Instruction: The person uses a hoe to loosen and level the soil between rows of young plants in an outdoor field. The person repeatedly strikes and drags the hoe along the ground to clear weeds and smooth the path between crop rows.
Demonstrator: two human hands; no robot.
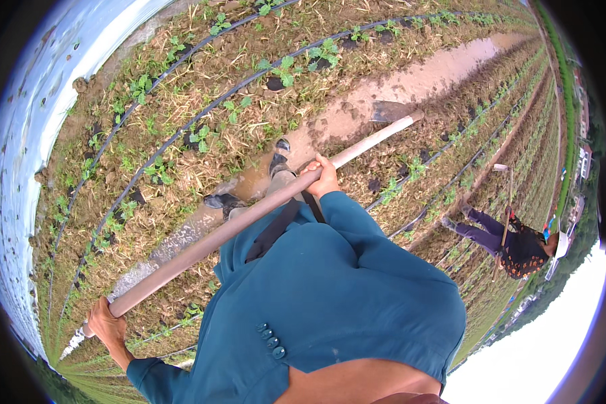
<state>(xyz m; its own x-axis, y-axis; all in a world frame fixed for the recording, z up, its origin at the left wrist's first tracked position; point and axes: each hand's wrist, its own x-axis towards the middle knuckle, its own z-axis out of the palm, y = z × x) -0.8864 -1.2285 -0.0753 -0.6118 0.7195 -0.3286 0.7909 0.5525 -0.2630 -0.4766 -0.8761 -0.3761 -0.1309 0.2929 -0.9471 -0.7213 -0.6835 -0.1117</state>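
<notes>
My left hand (108, 323) is closed around the butt end of a hoe's long wooden handle (222, 237), at the lower left. Farther up the same handle, my right hand (323, 177) grips it in front of my body. The handle slants up to the right, where the hoe's metal blade (391, 111) rests at the edge of a muddy, water-filled furrow (353, 111). Part of the blade looks sunk in or coated with mud. My dark boots (222, 201) stand in the wet furrow below the handle.
Leafy seedlings (283, 70) grow in straw-strewn beds on both sides, with black drip hoses (202, 113) along them. Pale plastic sheeting (55, 86) covers ground at the left. Another person (520, 252) in a white hat holds a hoe at the right.
</notes>
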